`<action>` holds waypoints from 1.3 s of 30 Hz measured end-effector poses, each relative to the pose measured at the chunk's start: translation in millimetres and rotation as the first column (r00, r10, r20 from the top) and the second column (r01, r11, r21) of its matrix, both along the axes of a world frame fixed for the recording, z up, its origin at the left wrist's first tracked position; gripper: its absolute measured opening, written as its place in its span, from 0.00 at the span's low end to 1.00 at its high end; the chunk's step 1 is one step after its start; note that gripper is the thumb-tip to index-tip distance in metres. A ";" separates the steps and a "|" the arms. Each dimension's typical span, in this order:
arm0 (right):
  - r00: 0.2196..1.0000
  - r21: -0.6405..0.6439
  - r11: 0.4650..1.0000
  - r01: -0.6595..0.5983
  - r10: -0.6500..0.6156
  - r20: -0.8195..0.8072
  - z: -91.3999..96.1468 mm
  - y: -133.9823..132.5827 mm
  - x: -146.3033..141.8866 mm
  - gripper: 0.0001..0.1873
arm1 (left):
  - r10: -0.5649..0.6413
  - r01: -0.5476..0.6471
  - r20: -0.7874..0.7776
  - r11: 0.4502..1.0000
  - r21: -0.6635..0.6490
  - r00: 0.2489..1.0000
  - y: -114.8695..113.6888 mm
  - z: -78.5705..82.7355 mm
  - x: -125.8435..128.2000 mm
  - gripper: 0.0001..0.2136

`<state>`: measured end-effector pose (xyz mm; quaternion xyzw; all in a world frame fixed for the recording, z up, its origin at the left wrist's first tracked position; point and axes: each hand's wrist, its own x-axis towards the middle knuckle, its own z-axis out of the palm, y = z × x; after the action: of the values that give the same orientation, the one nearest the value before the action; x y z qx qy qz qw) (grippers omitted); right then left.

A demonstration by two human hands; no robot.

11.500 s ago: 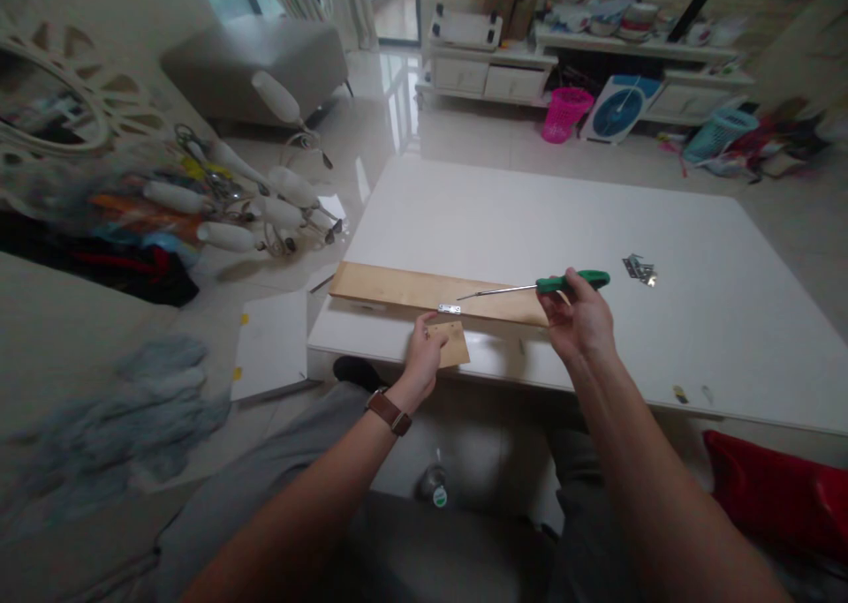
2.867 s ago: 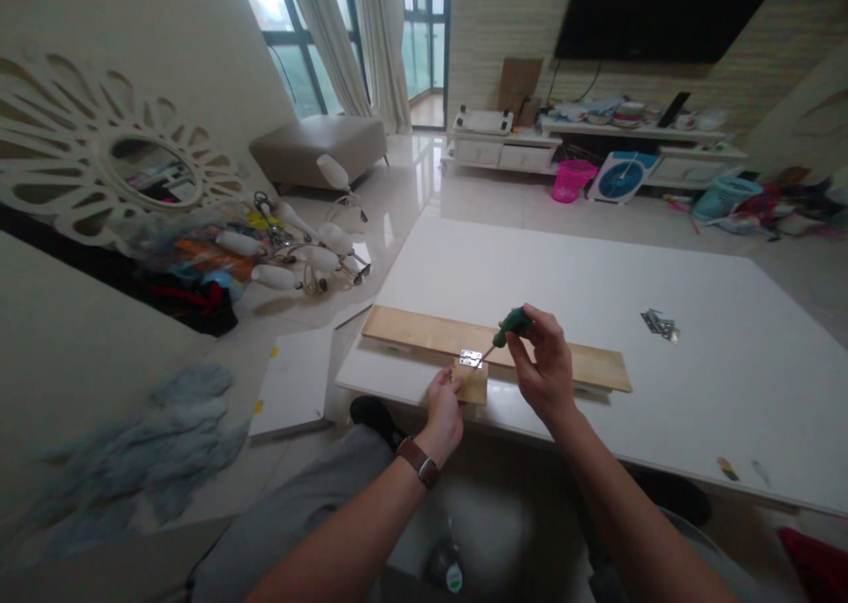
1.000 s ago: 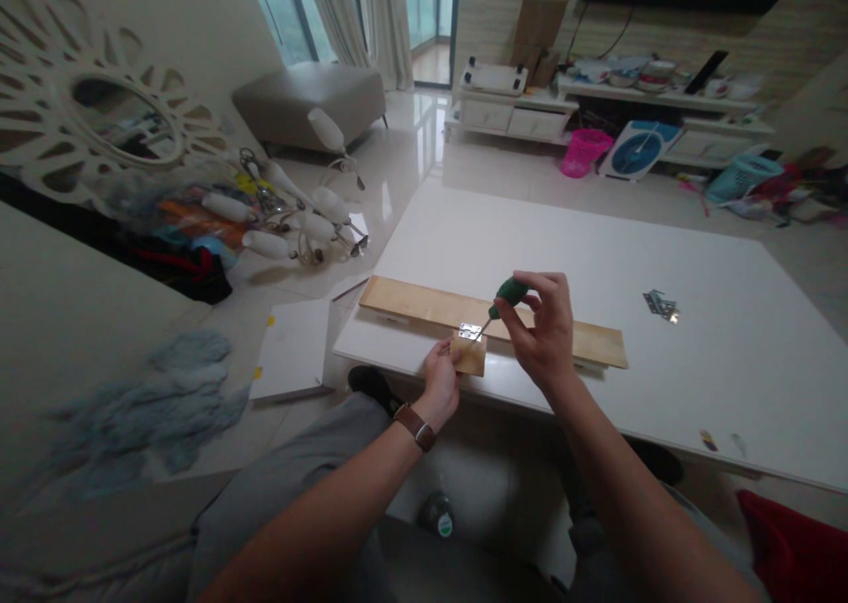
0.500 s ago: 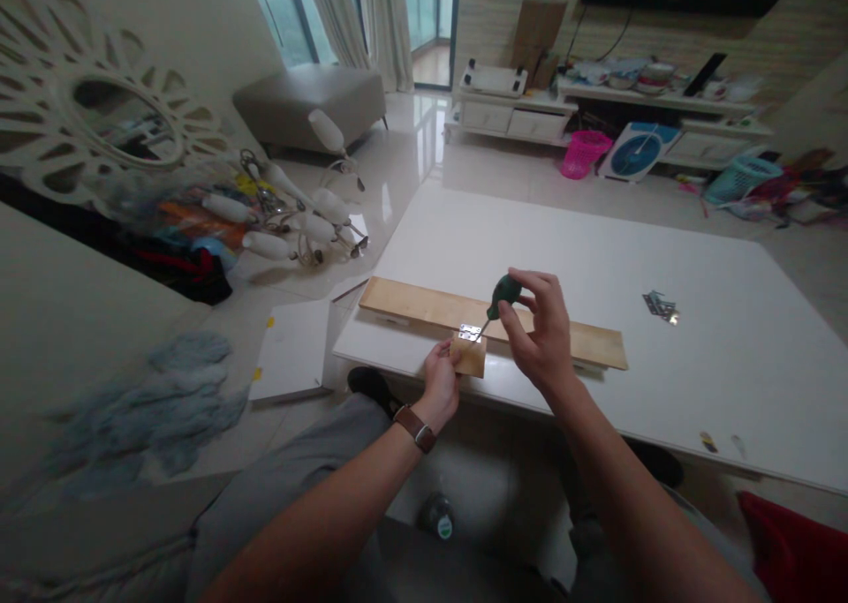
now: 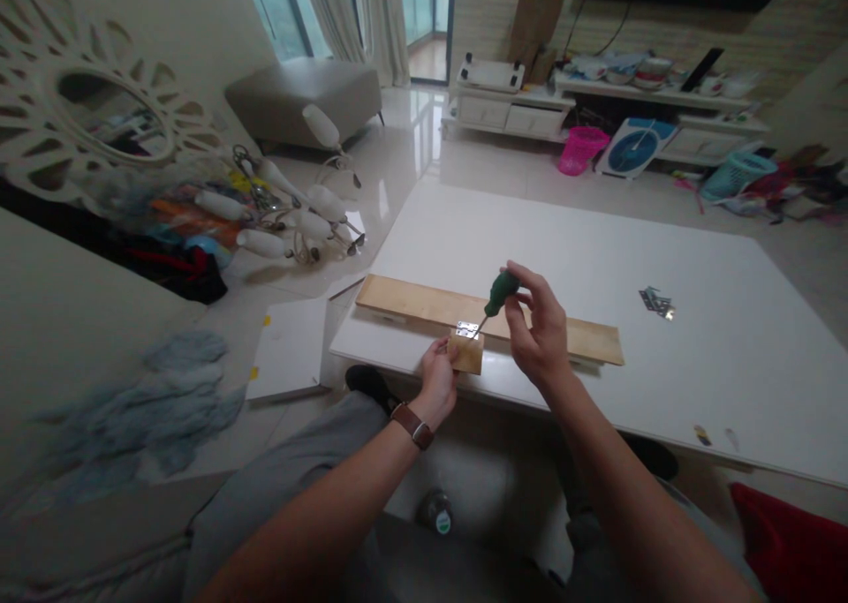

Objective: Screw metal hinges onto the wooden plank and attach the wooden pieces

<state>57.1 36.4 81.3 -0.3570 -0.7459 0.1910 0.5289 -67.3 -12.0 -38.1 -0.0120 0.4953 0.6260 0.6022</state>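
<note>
My left hand (image 5: 438, 375) is closed on the left edge of a small wooden block (image 5: 467, 356) at the near edge of the white table. A silver hinge (image 5: 467, 329) joins the block to a long wooden board (image 5: 411, 301) lying across the table. In my right hand (image 5: 540, 329) is a screwdriver (image 5: 502, 292) with a green handle, tilted, its shaft running down to the hinge and block. The fingers and thumb pinch the handle's top end. Whether a screw sits under the tip is too small to tell.
On the white table (image 5: 517, 232), several metal hinges (image 5: 656, 303) lie to the right. Small pieces (image 5: 702, 435) rest near its front edge. A white panel (image 5: 289, 347) and grey-blue cloth (image 5: 159, 409) are on the floor at left. A bottle (image 5: 437, 512) stands between my legs.
The right-hand fingers have shifted slightly around the screwdriver handle, which is tilted much as before. The whole view has moved a little; the left hand keeps its hold on the block.
</note>
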 end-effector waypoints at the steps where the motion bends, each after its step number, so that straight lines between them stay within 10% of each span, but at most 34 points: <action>1: 1.000 0.003 1.000 0.003 -0.003 -0.005 -0.7 0.3 0.0 0.29 | -0.002 0.002 0.002 1.000 0.002 1.000 -0.2 -0.8 -0.2 0.12; 39: 1.000 -0.020 1.000 -0.013 0.013 0.000 -6.0 0.0 2.2 0.31 | -0.028 0.028 -0.017 0.999 0.020 0.999 0.6 -1.6 -2.1 0.13</action>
<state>59.3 36.4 75.3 -0.3573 -0.7462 0.2017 0.5243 -69.5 -11.4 -39.7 0.0062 0.4941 0.6224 0.6069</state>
